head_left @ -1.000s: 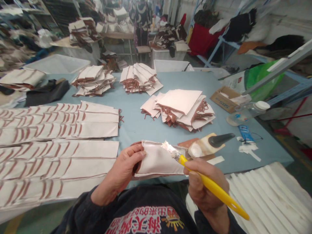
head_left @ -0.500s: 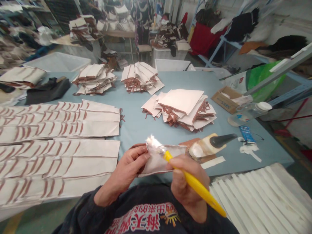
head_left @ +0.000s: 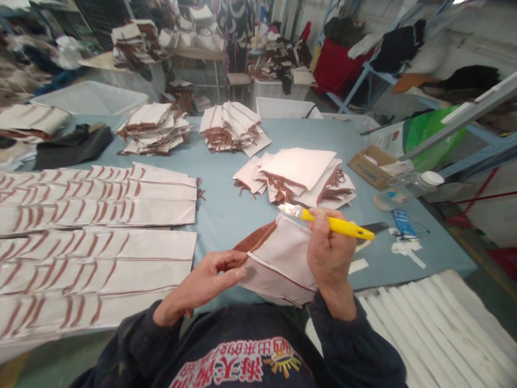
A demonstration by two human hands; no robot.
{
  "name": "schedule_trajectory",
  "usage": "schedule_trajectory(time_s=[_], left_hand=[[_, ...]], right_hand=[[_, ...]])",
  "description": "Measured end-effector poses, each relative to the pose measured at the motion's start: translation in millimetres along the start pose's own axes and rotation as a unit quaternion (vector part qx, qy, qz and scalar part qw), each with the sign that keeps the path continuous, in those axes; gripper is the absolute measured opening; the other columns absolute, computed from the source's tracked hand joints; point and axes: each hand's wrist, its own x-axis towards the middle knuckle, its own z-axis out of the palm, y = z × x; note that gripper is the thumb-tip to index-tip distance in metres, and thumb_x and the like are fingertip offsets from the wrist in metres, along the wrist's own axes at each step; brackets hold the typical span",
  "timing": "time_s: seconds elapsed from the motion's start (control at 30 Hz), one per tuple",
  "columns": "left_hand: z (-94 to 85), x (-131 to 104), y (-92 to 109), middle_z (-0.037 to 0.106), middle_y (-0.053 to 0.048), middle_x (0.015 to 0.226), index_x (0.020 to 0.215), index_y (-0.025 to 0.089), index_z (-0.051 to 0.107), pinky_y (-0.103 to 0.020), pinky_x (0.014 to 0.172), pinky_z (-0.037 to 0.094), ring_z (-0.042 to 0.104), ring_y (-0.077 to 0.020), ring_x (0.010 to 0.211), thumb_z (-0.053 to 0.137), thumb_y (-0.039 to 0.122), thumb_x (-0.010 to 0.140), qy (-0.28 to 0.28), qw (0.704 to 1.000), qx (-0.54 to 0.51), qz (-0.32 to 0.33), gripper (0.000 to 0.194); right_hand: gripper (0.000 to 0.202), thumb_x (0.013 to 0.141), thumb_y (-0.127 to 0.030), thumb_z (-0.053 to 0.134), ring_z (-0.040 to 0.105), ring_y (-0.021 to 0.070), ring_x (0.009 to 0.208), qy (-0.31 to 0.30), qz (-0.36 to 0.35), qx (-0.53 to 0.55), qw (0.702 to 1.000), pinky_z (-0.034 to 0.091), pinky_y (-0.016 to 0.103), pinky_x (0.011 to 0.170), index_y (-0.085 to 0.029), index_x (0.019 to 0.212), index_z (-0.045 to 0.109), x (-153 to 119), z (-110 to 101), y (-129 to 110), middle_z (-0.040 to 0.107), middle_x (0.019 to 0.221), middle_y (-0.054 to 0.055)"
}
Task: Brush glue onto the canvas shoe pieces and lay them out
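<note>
My left hand point(head_left: 214, 277) is closed on the left edge of a sewn piece point(head_left: 285, 250), pale on the near face with brown showing at its folded side. Dark seam lines cross it, and it is lifted at a tilt over the table. In my right hand point(head_left: 333, 258) is a yellow-handled brush point(head_left: 345, 227), held level above the piece's upper right. White paste coats its bristles, which point left. The right hand covers part of the piece's right side. Behind that hand, a dark handle point(head_left: 375, 229) sticks out of a mostly hidden container.
Overlapping pale pieces point(head_left: 161, 210) lie in rows on the left of the blue-grey table point(head_left: 226, 186). Stacks of similar pieces point(head_left: 299, 167) stand farther back. A clear jar point(head_left: 407, 188) and a small cardboard box point(head_left: 374, 166) are at right. White strips point(head_left: 424, 328) lie at lower right.
The brush has moved up and right off the piece's left edge and turned level. The piece has turned and been raised, so its brown side now shows.
</note>
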Motion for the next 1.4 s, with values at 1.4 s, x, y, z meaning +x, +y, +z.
schedule_trajectory(time_s=[1.4], left_hand=[[27.4, -9, -32, 0.072, -0.004, 0.078, 0.097, 0.020, 0.058, -0.028, 0.064, 0.051, 0.066, -0.0175, 0.066, 0.046, -0.007, 0.091, 0.115, 0.804, 0.417, 0.409, 0.030]], right_hand=[[0.034, 0.108, -0.037, 0.061, 0.046, 0.0073, 0.033, -0.094, 0.177, 0.206, 0.958, 0.038, 0.016, 0.037, -0.021, 0.079, 0.069, -45, -53, -68, 0.051, 0.044, -0.009]])
